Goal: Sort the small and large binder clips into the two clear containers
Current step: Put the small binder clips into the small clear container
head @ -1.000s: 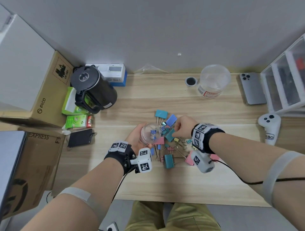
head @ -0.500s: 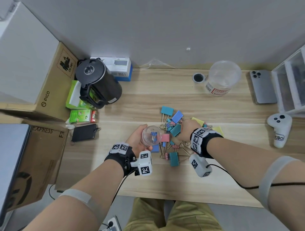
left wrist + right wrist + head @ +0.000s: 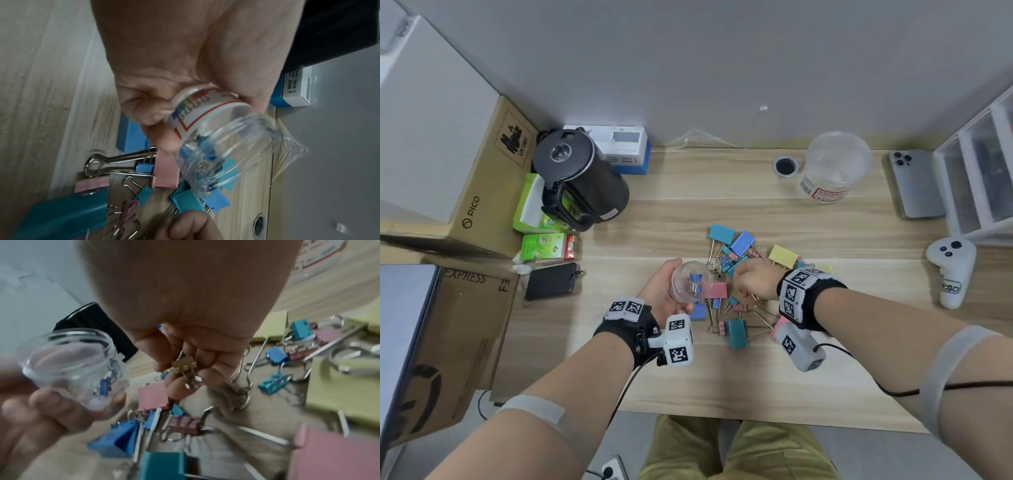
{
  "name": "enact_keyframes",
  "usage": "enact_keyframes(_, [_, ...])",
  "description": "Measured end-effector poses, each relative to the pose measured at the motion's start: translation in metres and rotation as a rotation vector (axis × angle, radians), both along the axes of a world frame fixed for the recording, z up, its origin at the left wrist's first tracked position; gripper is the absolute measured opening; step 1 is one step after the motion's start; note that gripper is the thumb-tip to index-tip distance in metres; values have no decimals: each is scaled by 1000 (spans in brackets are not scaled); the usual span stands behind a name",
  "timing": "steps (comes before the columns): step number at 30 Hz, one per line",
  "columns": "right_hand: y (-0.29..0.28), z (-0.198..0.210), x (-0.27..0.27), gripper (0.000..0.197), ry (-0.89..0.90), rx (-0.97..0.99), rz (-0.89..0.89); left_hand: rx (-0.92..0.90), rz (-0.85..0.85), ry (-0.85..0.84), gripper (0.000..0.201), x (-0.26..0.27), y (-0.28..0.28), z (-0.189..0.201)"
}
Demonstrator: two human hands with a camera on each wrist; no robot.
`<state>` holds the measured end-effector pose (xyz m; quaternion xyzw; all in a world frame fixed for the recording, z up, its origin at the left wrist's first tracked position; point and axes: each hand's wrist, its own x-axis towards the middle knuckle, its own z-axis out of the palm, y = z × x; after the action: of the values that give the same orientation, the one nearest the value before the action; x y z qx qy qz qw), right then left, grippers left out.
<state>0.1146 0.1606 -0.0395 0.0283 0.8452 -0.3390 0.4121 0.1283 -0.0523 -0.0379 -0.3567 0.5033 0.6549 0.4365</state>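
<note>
1. Holding the small clear jar tilted above the bench, the left hand grips its base.
2. The right hand pinches a small yellow binder clip beside the jar mouth.
3. Next, judged: carry the clip over the mouth and release it.

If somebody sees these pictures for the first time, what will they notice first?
Probably the colourful pile of binder clips at mid-table. Above it, the left hand holds a small clear jar tilted toward the right hand, which pinches a small yellow clip.
</note>
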Motion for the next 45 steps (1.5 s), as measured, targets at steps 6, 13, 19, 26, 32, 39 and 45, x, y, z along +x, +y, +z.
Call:
enact_keyframes(6, [-7, -8, 8, 11, 40, -17, 51, 23, 33, 5, 54, 6, -4, -1])
enact_keyframes(13, [-7, -17, 15, 43, 301, 260, 464, 17, 53, -8, 54, 8, -7, -6])
enact_keyframes(19, [-12, -20, 17, 23, 363, 306, 479, 5, 80, -18, 57, 9, -13, -16])
enact_keyframes(26, [-16, -24, 18, 21, 386, 324, 495, 16, 74, -27, 60, 12, -16, -20])
enact_keyframes(32, [-20, -21, 18, 18, 380, 360, 517, 7, 78, -29, 60, 12, -16, -19])
enact_keyframes(39, [-16, -19, 13, 23, 302, 287, 359, -9, 103, -13, 59, 10, -17, -19])
enact_keyframes(45, [-1, 0, -4, 17, 200, 71, 76, -41, 99, -19, 55, 6, -14, -10])
